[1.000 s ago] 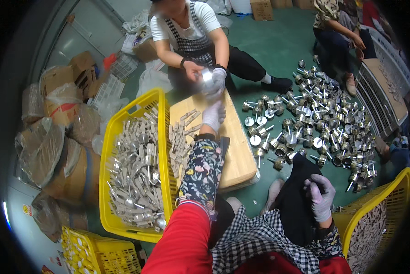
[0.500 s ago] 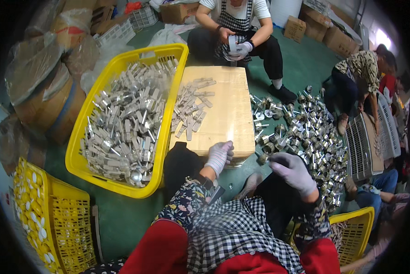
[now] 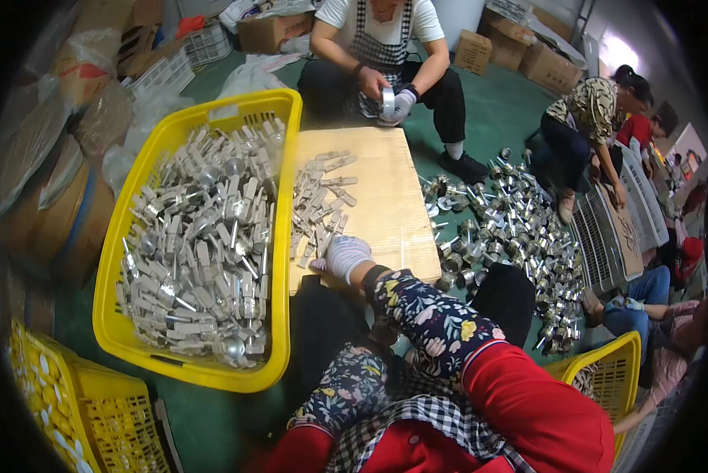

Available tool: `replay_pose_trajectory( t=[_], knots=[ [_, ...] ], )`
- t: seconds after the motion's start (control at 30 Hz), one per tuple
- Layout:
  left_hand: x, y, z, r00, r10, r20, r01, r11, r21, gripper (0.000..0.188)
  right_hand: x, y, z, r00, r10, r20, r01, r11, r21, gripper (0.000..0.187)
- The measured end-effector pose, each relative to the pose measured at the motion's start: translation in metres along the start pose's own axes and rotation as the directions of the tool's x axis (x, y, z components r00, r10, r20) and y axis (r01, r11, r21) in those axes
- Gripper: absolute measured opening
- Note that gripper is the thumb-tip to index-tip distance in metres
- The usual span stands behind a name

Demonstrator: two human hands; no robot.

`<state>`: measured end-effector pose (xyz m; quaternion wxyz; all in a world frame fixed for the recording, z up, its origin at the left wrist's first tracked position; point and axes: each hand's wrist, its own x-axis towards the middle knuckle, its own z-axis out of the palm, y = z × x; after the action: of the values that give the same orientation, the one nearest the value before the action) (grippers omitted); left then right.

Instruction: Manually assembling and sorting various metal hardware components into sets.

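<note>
My right hand [image 3: 348, 257], in a pale glove, reaches across to the near left edge of the cardboard-topped surface [image 3: 389, 185]. Its bent fingers touch the small grey flat pieces [image 3: 322, 189] scattered there; what they grip, if anything, is hidden. My left forearm [image 3: 346, 386], in a flowered sleeve, lies low near my lap, and the right arm covers most of that hand. Just to the left stands a big yellow basket [image 3: 279, 315] heaped with grey-sleeved metal parts [image 3: 204, 244], some with shiny round ends.
Many metal parts [image 3: 512, 229] with round cups and stems lie piled on the green floor at right. A person [image 3: 381, 63] sits opposite, holding a tape roll [image 3: 388, 101]. Yellow crates stand at lower left [image 3: 121, 410] and lower right [image 3: 630, 370]. Other people work at far right.
My right hand has swung left from above the right knee onto the grey pieces. My left hand has drawn back from the surface's near edge, under the right arm. The view has shifted.
</note>
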<state>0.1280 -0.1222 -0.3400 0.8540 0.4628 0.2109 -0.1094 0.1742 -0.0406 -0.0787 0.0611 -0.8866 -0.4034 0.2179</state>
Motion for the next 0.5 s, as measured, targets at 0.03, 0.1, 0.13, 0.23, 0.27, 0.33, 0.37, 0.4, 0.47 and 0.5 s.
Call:
replay_pose_trajectory(
  t=[0.03, 0.1, 0.13, 0.23, 0.27, 0.33, 0.37, 0.4, 0.47, 0.5],
  knots=[
    [0.001, -0.007, 0.001, 1.000, 0.016, 0.018, -0.015, 0.999, -0.035, 0.028, 0.007, 0.004, 0.006, 0.999, 0.045, -0.027, -0.045, 0.999, -0.006, 0.050],
    [0.009, -0.021, -0.004, 0.998, 0.052, 0.033, -0.048, 0.991, -0.123, 0.029, 0.021, 0.015, 0.016, 0.995, 0.086, -0.047, -0.086, 0.996, 0.002, 0.048],
    [0.001, -0.035, -0.015, 0.997, 0.071, 0.038, -0.064, 0.984, -0.166, 0.030, 0.026, 0.020, 0.019, 0.991, 0.118, -0.061, -0.117, 0.993, 0.012, 0.045],
    [0.025, -0.027, -0.015, 0.992, 0.122, 0.026, -0.110, 0.950, -0.294, 0.032, 0.028, 0.016, 0.017, 0.996, 0.088, -0.004, -0.088, 0.996, 0.005, 0.039],
    [0.030, -0.030, -0.018, 0.991, 0.133, 0.024, -0.118, 0.937, -0.328, 0.033, 0.028, 0.019, 0.017, 0.995, 0.095, -0.008, -0.095, 0.995, 0.017, 0.039],
    [0.008, -0.060, -0.045, 0.989, 0.144, 0.024, -0.124, 0.913, -0.388, 0.035, 0.025, 0.026, 0.018, 0.997, 0.066, -0.046, -0.065, 0.997, 0.027, 0.036],
    [0.013, -0.056, -0.045, 0.987, 0.160, 0.008, -0.141, 0.895, -0.423, 0.036, 0.021, 0.023, 0.016, 0.997, 0.060, -0.048, -0.058, 0.998, 0.038, 0.036],
    [0.007, -0.067, -0.053, 0.985, 0.171, -0.002, -0.153, 0.877, -0.456, 0.037, 0.015, 0.028, 0.014, 0.998, -0.008, -0.066, 0.011, 0.999, 0.049, 0.034],
    [0.040, -0.026, -0.044, 0.976, 0.210, -0.057, -0.208, 0.820, -0.534, 0.039, -0.003, 0.024, 0.006, 0.991, -0.110, -0.072, 0.114, 0.992, 0.055, 0.032],
    [0.035, -0.033, -0.048, 0.971, 0.224, -0.082, -0.230, 0.788, -0.571, 0.040, -0.014, 0.028, -0.002, 0.983, -0.148, -0.106, 0.160, 0.981, 0.114, 0.030]
  ],
)
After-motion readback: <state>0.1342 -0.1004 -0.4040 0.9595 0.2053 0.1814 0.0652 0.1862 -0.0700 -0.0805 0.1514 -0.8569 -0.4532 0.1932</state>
